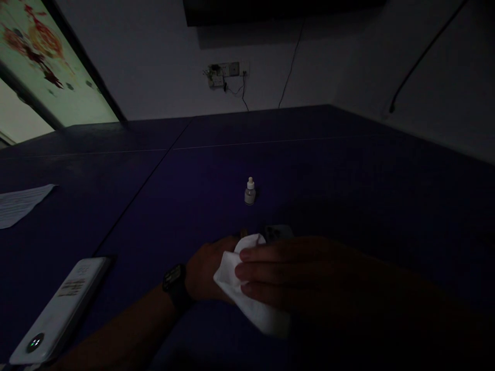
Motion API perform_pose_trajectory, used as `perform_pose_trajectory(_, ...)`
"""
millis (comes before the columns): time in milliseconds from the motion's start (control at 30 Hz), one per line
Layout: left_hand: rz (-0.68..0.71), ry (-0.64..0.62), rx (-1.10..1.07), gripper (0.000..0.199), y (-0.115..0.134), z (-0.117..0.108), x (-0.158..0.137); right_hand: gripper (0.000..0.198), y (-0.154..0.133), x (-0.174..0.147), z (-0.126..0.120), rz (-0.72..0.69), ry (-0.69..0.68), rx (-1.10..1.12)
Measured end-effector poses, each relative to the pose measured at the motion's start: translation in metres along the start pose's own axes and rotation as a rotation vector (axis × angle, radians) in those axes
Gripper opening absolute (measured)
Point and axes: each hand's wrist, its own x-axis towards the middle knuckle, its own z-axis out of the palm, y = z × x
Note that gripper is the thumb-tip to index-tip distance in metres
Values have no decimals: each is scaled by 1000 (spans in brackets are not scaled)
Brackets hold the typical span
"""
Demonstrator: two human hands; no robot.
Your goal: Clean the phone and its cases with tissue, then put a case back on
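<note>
My right hand (286, 273) presses a crumpled white tissue (251, 304) onto the back of my left hand (204, 270). Its fingers lie together over the tissue. A dark watch (175, 281) is strapped round my left wrist. Tissue and right hand cover the left fingers, so whether they hold anything is hidden. Just beyond both hands shows part of a phone (284, 232) with camera lenses; I cannot tell if it lies on the table or is held. Farther off, a small dropper bottle (249, 195) with a white cap stands upright on the dark blue table (209, 180).
A white power bank (64, 309) with a small lit display lies at the left front. Printed paper (23, 203) rests at the left edge. Sockets with cables (228, 74) are on the wall behind the table, under a dark screen (282, 10). The room is dim.
</note>
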Motion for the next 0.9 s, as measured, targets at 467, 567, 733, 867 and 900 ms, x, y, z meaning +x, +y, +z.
perform_pose_trajectory(467,92,47,27,57,-3,3,-2,31,20,-5,9,6,71,93)
perform_pose_trajectory(567,92,66,15,77,-1,1,-1,31,29,-6,17,65,181,18)
perform_pose_trajectory(733,45,40,9,63,2,-2,0,28,18,-2,6,-54,104,66)
perform_pose_trajectory(867,17,9,-5,56,4,-3,1,28,17,0,4,-30,100,16)
perform_pose_trajectory(900,46,31,-13,60,4,-3,1,29,20,0,6,-1,126,-31)
